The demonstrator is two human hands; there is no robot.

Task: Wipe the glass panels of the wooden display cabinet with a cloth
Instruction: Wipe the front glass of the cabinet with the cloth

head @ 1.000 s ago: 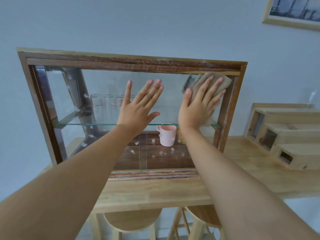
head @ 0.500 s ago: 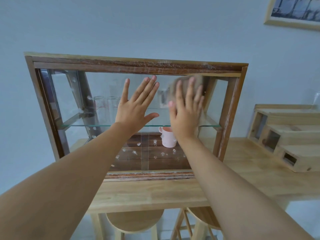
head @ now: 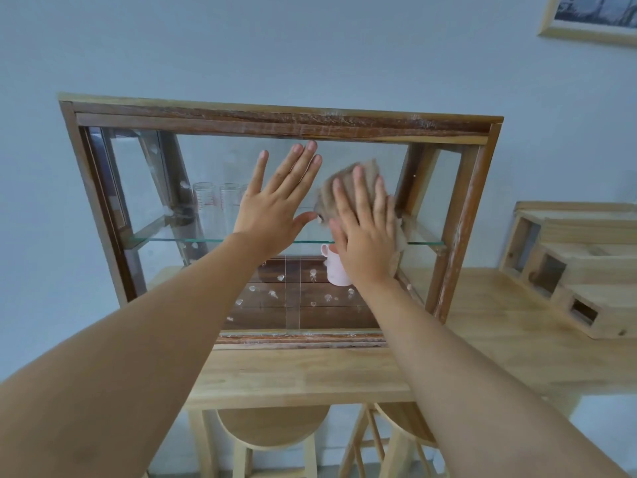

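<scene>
The right hand [head: 365,232] lay flat and spread, fingers extended, pressing a beige cloth [head: 351,188] against the front glass panel [head: 213,174] of the wooden display cabinet [head: 282,120]. The cloth was pinned under the palm rather than gripped, its edges showing above the fingertips and along the hand's right side, in the upper right part of the pane. Just to its left, the left hand [head: 275,208] was also open and flat against the glass, fingers splayed upward and holding nothing; its thumb tip came near the cloth's edge.

Behind the glass, a glass shelf [head: 172,240] crossed the cabinet at mid-height, with clear measuring cups [head: 215,201] standing on it to the left of the hands. Below, a pink mug [head: 334,270] stood on the dark wooden floor of the cabinet, partly hidden by the right wrist. Pale smudges dotted the lower pane.

The cabinet stood on a light wooden table [head: 310,374]. A stepped wooden organizer [head: 565,270] sat on the table well to the right. Two wooden stools [head: 272,429] were tucked underneath.
</scene>
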